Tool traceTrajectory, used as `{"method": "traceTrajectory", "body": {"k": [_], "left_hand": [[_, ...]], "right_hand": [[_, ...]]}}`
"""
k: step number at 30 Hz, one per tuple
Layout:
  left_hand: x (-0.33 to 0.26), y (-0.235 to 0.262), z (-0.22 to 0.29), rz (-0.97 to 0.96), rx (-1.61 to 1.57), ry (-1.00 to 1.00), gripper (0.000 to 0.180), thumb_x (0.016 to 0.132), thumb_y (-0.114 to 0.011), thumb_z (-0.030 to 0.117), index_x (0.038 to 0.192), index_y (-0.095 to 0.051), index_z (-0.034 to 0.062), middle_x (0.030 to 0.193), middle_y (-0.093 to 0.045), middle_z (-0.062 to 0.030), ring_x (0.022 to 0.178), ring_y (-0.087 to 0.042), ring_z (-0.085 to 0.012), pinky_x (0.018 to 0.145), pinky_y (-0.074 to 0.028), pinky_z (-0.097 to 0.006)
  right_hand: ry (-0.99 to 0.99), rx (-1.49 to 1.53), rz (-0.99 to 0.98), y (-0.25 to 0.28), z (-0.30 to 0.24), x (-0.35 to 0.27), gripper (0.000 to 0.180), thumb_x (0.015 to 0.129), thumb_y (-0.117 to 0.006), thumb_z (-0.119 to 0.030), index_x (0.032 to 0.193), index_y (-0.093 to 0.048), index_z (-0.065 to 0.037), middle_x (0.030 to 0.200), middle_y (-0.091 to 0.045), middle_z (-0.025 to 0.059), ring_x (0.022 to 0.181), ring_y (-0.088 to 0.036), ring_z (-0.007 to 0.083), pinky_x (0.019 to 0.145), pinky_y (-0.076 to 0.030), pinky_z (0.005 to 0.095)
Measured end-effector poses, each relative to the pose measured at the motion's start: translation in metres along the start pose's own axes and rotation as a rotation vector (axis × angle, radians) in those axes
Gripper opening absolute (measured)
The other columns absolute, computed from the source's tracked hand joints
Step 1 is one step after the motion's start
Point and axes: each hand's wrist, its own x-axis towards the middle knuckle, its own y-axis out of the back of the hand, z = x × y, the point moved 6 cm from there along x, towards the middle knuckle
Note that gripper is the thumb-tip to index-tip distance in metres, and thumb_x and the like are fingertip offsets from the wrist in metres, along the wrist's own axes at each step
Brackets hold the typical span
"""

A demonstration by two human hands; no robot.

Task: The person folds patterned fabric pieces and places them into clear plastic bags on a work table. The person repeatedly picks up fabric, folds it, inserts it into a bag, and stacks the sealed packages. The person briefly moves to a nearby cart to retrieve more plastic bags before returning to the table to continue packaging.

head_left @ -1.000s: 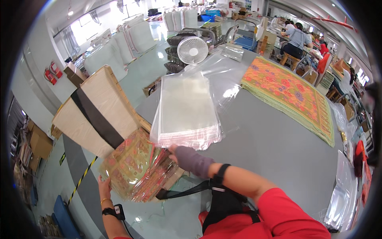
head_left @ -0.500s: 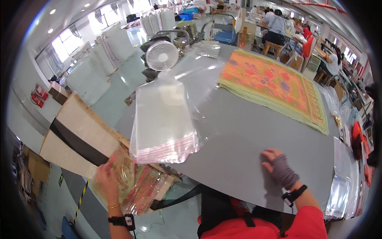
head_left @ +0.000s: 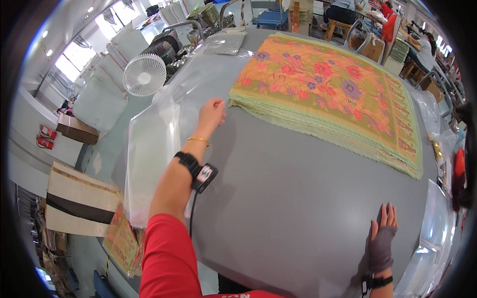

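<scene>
My left hand is stretched out over the grey table, fingers curled in, with nothing visible in them. It is just left of the near-left corner of a stack of orange and green floral cloths with pale green scalloped edges, apart from it. Beneath and beside my left forearm lies a pile of clear plastic bags. My right hand, in a grey fingerless glove, rests on the table at the right with its fingers stretched out and holds nothing.
More floral cloth lies at lower left beside a pale board with a dark band. A white fan stands beyond the table's left edge. Clear plastic sheets line the right edge. Other people sit working at far right.
My left hand has left the bagged floral cloth at lower left and moved up and right, near the cloth stack. My right hand has shifted right and nearer. The view has turned.
</scene>
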Motion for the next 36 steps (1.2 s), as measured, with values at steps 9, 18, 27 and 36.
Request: {"method": "traceTrajectory", "body": {"k": [9,18,27,36], "left_hand": [[0.104,-0.032,-0.030,0.082,0.013,0.251,0.037,0.097,-0.078,0.035,0.107,-0.078,-0.0011,0.064,-0.062,0.0000,0.048,-0.049,-0.0098,0.044,-0.033,-0.027],[0.087,0.003,0.041,0.224,0.438,-0.207,0.023,0.096,-0.080,0.026,0.100,-0.082,0.0032,0.073,-0.071,-0.0033,0.063,-0.064,-0.0093,0.052,-0.045,-0.025],[-0.031,0.000,0.166,-0.207,-0.104,-0.130,0.018,0.108,-0.059,0.008,0.117,-0.073,0.0027,0.087,-0.065,0.0012,0.066,-0.054,-0.0063,0.057,-0.050,-0.023],[-0.156,0.133,0.161,-0.167,-0.043,-0.113,0.027,0.108,-0.052,0.004,0.110,-0.079,0.0013,0.089,-0.066,-0.0024,0.073,-0.060,-0.0104,0.065,-0.054,-0.027]], "right_hand": [[-0.036,-0.005,-0.003,-0.005,0.003,0.005,0.062,0.099,-0.050,-0.010,0.160,-0.043,0.001,0.171,-0.034,0.0218,0.158,-0.028,0.0438,0.129,-0.021,0.0516],[0.276,0.300,0.007,0.003,-0.078,0.085,0.060,0.089,-0.075,-0.011,0.144,-0.056,0.001,0.153,-0.050,0.0225,0.142,-0.047,0.0429,0.119,-0.036,0.0537],[0.524,0.268,0.469,-0.027,-0.300,0.267,0.063,0.085,-0.080,-0.029,0.141,-0.060,-0.007,0.138,-0.061,0.0178,0.130,-0.056,0.0383,0.111,-0.040,0.0535],[0.082,-0.160,0.532,-0.035,0.067,0.265,0.013,0.086,-0.063,-0.022,0.087,-0.076,-0.021,0.089,-0.072,0.0064,0.092,-0.066,0.0289,0.090,-0.044,0.0457]]}}
